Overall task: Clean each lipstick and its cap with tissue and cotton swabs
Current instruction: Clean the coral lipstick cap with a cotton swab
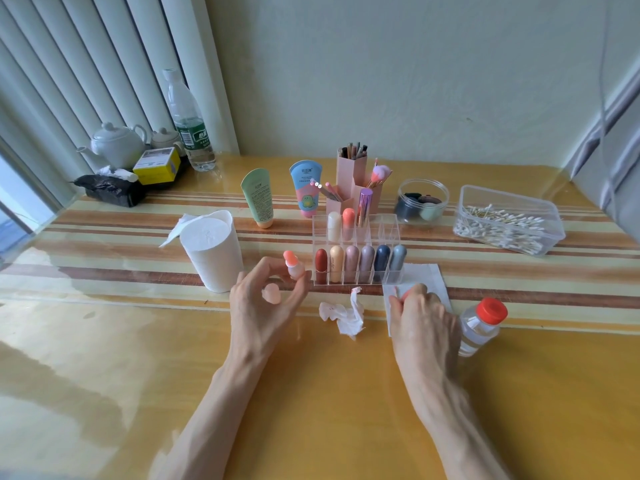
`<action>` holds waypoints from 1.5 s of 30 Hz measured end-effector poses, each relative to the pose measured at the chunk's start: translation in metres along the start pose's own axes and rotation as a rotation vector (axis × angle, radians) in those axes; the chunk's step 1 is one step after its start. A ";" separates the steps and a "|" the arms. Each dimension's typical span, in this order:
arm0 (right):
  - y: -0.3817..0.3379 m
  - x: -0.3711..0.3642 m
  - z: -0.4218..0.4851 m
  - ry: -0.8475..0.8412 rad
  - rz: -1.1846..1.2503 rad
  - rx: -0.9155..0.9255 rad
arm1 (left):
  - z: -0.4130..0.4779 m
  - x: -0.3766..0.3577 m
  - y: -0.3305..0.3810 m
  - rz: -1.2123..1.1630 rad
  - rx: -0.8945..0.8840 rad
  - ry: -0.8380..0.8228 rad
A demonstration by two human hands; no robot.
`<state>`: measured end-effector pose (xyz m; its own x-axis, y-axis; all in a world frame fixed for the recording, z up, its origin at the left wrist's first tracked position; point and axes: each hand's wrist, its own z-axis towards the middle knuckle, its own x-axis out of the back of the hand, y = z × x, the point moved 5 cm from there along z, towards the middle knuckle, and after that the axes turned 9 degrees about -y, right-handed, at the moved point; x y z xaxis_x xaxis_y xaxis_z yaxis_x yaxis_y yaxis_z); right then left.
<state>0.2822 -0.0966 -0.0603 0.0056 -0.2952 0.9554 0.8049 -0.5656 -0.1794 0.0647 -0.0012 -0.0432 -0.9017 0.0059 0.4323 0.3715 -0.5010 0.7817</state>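
Peach lipstick (pixel 292 266) uncapped, just left of the clear organizer (pixel 389 233).
Left hand (pixel 263 303) pinches it upright, cap (pixel 272 294) against the palm; right hand (pixel 424 317) lies curled on the flat tissue (pixel 429 275), grip unclear.

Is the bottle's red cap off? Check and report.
No, the red cap sits on the bottle beside the right hand.

Soft daylight from left, tabletop (pixel 104 358) glare, wide-angle edge bending.
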 end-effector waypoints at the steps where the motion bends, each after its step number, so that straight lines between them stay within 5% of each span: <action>1: 0.000 -0.001 0.000 -0.007 -0.011 -0.005 | -0.001 0.000 0.001 -0.001 -0.009 -0.009; 8: -0.005 0.000 0.000 0.073 0.065 0.090 | -0.003 -0.007 0.011 -0.062 -0.086 -0.152; 12: -0.015 0.022 -0.005 0.219 0.437 0.258 | -0.011 -0.014 0.011 -0.200 -0.012 -0.268; 17: -0.026 0.024 -0.012 0.025 0.924 0.482 | -0.011 -0.025 0.008 -0.337 0.094 -0.424; 32: -0.034 0.017 -0.014 0.006 0.876 0.586 | -0.011 -0.031 0.009 -0.406 0.066 -0.544; 45: -0.035 0.005 -0.010 -0.282 1.166 0.450 | -0.011 -0.033 0.003 -0.473 0.080 -0.554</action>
<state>0.2479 -0.0860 -0.0518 0.9202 -0.2344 0.3134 0.3674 0.2417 -0.8981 0.0937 -0.0128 -0.0600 -0.7332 0.6536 0.1876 0.0037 -0.2720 0.9623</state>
